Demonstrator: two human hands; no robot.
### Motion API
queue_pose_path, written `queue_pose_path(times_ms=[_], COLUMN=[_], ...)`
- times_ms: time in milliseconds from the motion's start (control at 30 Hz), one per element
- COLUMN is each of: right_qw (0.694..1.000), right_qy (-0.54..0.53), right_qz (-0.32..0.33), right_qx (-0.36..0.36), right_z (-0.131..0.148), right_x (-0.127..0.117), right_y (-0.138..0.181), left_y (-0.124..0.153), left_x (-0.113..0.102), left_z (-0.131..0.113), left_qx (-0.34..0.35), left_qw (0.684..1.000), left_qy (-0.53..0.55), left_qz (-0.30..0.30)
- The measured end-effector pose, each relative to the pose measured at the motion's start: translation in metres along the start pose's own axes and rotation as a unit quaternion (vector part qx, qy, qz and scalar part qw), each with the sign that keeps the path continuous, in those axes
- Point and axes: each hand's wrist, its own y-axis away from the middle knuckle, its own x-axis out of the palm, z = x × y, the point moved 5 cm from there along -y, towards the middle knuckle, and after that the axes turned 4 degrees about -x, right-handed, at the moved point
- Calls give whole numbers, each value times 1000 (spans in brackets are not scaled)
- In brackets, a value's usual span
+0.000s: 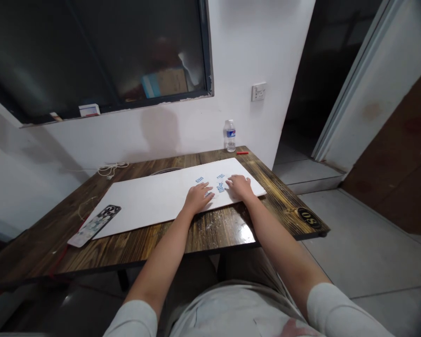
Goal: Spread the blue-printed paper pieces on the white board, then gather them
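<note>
Blue, small slatted shapes (220,187) lie between my hands on a white rectangular board (147,196) (too small for me to tell whether they are loose pieces or marks). My bare left hand (196,196) rests palm down near the board's close edge, thumb and fingers parted around another blue bit; whether they touch it I cannot tell. My bare right hand (240,187) is loosely spread, palm down, fingertips just beside the cluster, nothing visibly gripped.

I judge the work under way rather than finished: several blue shapes are out and lie close together, while one sits apart beyond my left fingers and another just beyond the cluster. How many are left to handle, I cannot read from here.

Farther left, a flat black-and-pale patterned panel (96,225) overlaps the board's end. On the dark brown wooden table (280,206), a clear plastic bottle with a blue label (230,139) stands near the wall, a thin red stick (242,153) just beside it, and a loosely coiled white cable (112,166) lies near the far left edge.
</note>
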Motion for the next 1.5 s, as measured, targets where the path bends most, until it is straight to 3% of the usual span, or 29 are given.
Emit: queue_pose_path(times_ms=[133,367,500,600,833,967,1167,1500], right_qw=[1000,999,996,992,980,983,989,987], right_qy=[-1,-23,-37,-40,-43,-18,-16,-44], right_qz=[-7,-1,-37,-44,-6,9,-24,-47], right_qx=[12,-23,-69,-113,-195,-185,-146,-145], right_z=[1,7,10,14,25,26,22,25], right_x=[-8,-7,-8,-6,6,10,9,7], right_y=[1,2,2,2,3,4,4,1], left_y=[-2,-1,-1,-2,-2,-2,-2,-2], left_x=[-4,12,7,1,5,6,5,2], left_z=[10,10,9,8,0,-3,-4,-8], left_qx=[-71,-58,-57,-34,51,72,82,91], left_qw=[997,997,998,998,998,997,996,996], left_qy=[-11,-8,0,41,47,33,43,25], left_qz=[20,45,0,-32,0,0,12,4])
